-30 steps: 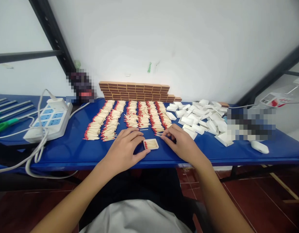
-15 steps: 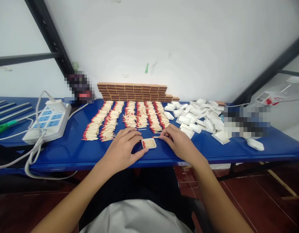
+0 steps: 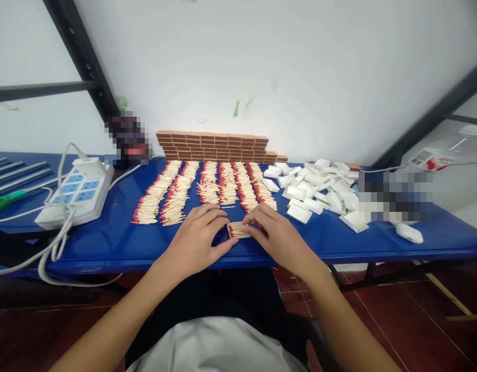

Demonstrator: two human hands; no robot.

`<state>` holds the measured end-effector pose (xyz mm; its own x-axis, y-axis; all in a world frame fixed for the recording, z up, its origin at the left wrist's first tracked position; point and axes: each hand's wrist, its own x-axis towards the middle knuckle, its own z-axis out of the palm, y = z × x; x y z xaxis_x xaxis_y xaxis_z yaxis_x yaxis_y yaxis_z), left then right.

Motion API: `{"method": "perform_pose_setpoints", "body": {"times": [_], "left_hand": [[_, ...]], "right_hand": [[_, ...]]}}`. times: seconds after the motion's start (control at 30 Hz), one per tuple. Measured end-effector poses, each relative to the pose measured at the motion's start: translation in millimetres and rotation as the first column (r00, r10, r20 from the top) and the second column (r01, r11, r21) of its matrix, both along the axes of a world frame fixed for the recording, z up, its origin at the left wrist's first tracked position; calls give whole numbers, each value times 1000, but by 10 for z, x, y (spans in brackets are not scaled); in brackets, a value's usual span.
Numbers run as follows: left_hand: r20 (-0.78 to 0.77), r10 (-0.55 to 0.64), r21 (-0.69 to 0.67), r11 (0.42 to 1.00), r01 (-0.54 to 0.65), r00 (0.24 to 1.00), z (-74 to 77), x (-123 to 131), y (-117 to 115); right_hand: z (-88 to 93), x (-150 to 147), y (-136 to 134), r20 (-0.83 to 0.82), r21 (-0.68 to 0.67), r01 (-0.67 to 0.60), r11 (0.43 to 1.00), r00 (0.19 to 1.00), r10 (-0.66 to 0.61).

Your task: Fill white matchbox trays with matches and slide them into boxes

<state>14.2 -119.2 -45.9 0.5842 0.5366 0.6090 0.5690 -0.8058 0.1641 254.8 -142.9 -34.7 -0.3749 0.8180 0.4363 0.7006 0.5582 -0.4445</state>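
A small white matchbox tray (image 3: 239, 237) lies on the blue table, with red-headed matches (image 3: 235, 229) inside it. My left hand (image 3: 202, 232) holds the tray's left end between thumb and fingers. Over the tray's right end is my right hand (image 3: 271, 230), its thumb and fingertips pinching a match at the matches in the tray; the fingers partly hide that end. Just beyond my hands, several rows of loose matches (image 3: 209, 183) run back toward the wall, red heads mostly pointing left.
Brown matchboxes (image 3: 215, 147) are stacked against the wall. White empty trays (image 3: 319, 186) lie heaped on the right, near a white earphone-like case (image 3: 409, 232). A power strip (image 3: 78, 191) with cables and green-handled metal tools (image 3: 14, 199) occupy the left of the blue table (image 3: 126, 243).
My right hand has moved left with a match, from beside the tray to over its right end. My left hand stays at the tray.
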Motion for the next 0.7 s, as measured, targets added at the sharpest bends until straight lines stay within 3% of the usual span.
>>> {"method": "perform_pose_setpoints", "body": {"times": [0.1, 0.2, 0.47, 0.7], "left_hand": [[-2, -4, 4, 1000, 4, 1000, -5, -4, -2], [-1, -7, 14, 1000, 7, 1000, -4, -9, -5], [-18, 0, 12, 1000, 0, 1000, -5, -10, 0], [-11, -5, 9, 1000, 5, 1000, -1, -7, -2]], "right_hand": [[-57, 139, 106, -60, 35, 122, 992, 991, -120], [-116, 279, 207, -16, 3, 228, 974, 974, -228], [-137, 300, 238, 14, -83, 206, 975, 979, -205], [-119, 289, 204, -24, -79, 158, 984, 987, -160]]}}
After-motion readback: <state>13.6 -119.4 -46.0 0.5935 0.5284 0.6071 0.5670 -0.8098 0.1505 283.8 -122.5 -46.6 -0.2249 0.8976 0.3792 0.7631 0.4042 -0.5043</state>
